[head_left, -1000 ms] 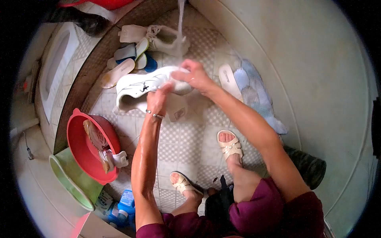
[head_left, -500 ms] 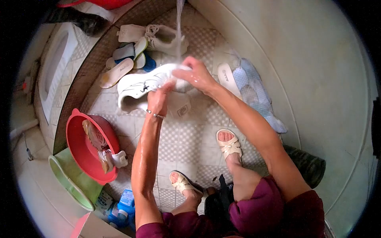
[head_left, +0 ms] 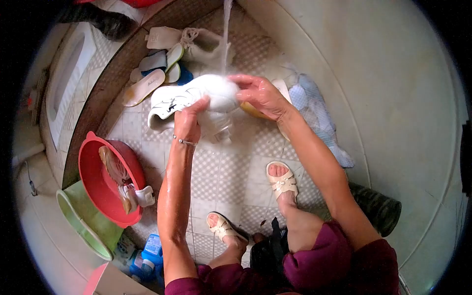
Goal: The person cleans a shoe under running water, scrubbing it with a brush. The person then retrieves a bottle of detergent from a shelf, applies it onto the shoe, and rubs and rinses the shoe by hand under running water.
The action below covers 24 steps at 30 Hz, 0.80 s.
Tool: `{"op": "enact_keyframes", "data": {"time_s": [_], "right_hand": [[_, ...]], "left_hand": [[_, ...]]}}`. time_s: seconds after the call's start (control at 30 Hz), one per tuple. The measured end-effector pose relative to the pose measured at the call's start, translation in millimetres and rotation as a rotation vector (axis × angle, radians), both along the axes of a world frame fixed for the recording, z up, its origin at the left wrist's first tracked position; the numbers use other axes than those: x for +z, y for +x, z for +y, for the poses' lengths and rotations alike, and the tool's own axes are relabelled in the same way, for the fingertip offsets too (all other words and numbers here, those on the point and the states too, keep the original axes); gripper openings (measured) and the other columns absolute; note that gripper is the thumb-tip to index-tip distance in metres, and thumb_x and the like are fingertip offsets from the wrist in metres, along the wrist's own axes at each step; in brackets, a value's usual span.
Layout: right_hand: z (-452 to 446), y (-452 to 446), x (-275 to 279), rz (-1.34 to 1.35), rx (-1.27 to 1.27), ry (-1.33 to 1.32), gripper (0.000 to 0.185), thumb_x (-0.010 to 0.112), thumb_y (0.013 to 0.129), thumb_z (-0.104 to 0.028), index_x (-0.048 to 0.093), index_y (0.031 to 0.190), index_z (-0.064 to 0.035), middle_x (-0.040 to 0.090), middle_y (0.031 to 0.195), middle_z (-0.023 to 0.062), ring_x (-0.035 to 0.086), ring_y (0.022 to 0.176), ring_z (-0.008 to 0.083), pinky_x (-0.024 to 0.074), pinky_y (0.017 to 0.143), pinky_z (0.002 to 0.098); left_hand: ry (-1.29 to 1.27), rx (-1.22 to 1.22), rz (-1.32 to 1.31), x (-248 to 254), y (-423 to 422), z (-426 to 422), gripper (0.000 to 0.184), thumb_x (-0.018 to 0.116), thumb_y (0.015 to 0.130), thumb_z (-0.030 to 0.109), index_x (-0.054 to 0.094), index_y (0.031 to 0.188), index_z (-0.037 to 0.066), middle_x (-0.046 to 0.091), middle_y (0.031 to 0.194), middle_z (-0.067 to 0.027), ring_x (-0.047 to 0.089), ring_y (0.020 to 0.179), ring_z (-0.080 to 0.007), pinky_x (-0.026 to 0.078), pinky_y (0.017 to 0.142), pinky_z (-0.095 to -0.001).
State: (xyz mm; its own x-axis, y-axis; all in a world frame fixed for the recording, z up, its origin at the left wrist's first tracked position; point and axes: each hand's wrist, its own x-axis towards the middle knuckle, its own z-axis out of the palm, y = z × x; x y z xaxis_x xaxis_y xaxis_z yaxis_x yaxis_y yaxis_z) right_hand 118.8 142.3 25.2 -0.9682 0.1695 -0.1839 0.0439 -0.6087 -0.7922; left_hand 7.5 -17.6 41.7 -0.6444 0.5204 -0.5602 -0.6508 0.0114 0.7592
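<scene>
A wet white sneaker, with black marks on its side, is held above the tiled floor, its toe in a stream of falling water. My left hand grips the sneaker near its middle, the thumb on its side. At the toe, my right hand has its fingers stretched out and apart, the tips touching or very close to the wet surface. Something yellow shows just under the right hand, partly hidden; I cannot tell what it is. A light insole lies behind that hand.
Another light sneaker and several insoles lie on the far floor. A red basin holding shoes stands at left, beside a green basin and blue bottles. A pale blue checked cloth lies by the right wall.
My right hand has shifted right and spread its fingers from a closer hold on the toe. The sneaker's toe has risen slightly into the water. The yellow thing now shows below my right hand.
</scene>
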Motion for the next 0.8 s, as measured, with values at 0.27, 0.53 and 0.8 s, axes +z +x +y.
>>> {"op": "enact_keyframes", "data": {"time_s": [0.27, 0.53, 0.8], "right_hand": [[-9, -17, 0, -0.095, -0.029, 0.249, 0.031, 0.067, 0.074, -0.015, 0.055, 0.098, 0.0011, 0.057, 0.092, 0.0048, 0.053, 0.084, 0.0126, 0.0436, 0.075, 0.0261], [-14, -45, -13, -0.371, -0.206, 0.717, 0.034, 0.073, 0.069, -0.029, 0.050, 0.074, -0.0042, 0.050, 0.074, 0.0031, 0.046, 0.067, 0.0106, 0.0381, 0.056, 0.0244], [-5, -12, -1, -0.200, -0.199, 0.174, 0.031, 0.063, 0.077, -0.010, 0.055, 0.105, 0.0000, 0.059, 0.095, 0.0048, 0.054, 0.083, 0.0094, 0.0449, 0.070, 0.0236]], "left_hand": [[-0.109, -0.029, 0.062, 4, 6, -2, 0.033, 0.063, 0.075, 0.005, 0.055, 0.106, -0.005, 0.060, 0.101, -0.0107, 0.058, 0.089, -0.0216, 0.045, 0.081, -0.0317], [-0.154, -0.071, 0.184, -2, 7, 7, 0.035, 0.064, 0.074, 0.009, 0.056, 0.105, -0.005, 0.060, 0.099, -0.0095, 0.058, 0.086, -0.0194, 0.046, 0.077, -0.0293], [-0.138, -0.171, 0.183, 5, 8, 10, 0.038, 0.065, 0.074, 0.012, 0.056, 0.106, -0.005, 0.060, 0.100, -0.0098, 0.056, 0.089, -0.0191, 0.043, 0.081, -0.0285]]}}
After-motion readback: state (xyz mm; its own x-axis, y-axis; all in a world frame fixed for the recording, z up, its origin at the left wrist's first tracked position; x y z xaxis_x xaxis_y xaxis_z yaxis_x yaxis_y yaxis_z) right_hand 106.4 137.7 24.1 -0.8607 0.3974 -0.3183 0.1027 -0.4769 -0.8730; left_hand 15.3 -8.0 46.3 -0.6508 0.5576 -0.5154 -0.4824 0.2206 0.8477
